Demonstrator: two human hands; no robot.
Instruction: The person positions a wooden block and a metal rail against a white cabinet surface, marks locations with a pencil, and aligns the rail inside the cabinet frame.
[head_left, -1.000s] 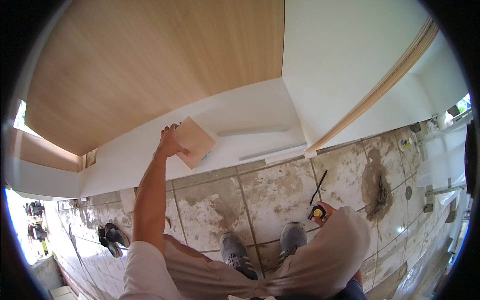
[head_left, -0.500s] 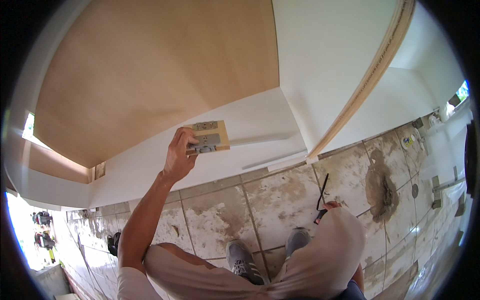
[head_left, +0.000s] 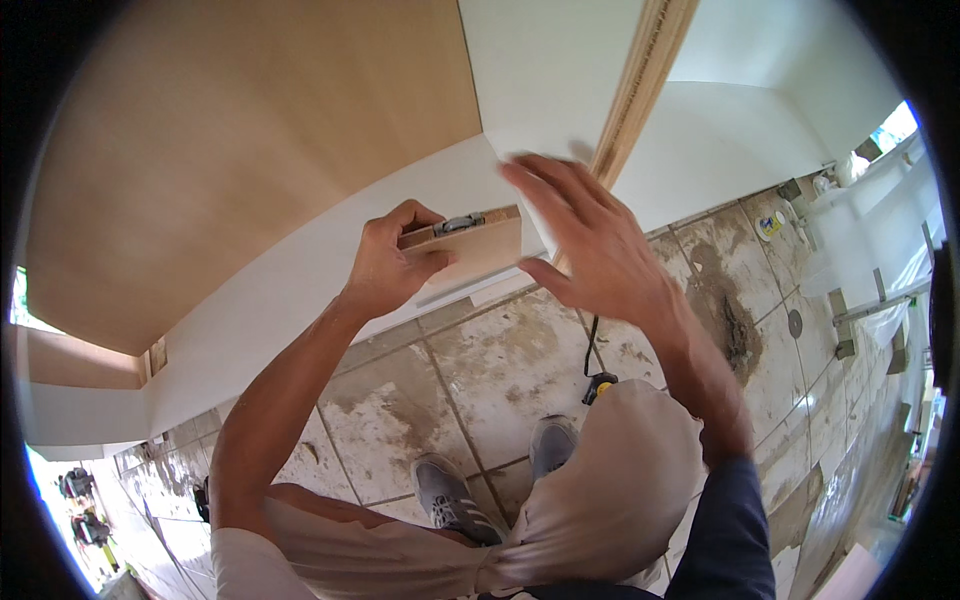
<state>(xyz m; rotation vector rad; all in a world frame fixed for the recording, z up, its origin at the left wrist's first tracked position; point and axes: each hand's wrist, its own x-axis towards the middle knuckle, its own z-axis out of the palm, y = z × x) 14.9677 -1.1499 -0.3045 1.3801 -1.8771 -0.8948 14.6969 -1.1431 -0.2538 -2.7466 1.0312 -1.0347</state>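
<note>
My left hand grips a small wooden block by its left end, thumb on the near face and fingers behind. Grey metal fittings are set in the block's upper side. Just right of the block is my right hand, slightly blurred, its fingers stretched out and nothing in them. A black and yellow tool, perhaps a tape measure, is beside my right knee with a thin black strip reaching away from it.
Ahead stand a large wood-faced panel and a white panel, with an upright board edge at right. Dirty floor tiles lie under my shoes. A round tub and plastic sheeting are at far right.
My right hand has let go of the black tool by my knee and risen to the block's right. The block has turned in my left hand, from its fitted face to its plain face.
</note>
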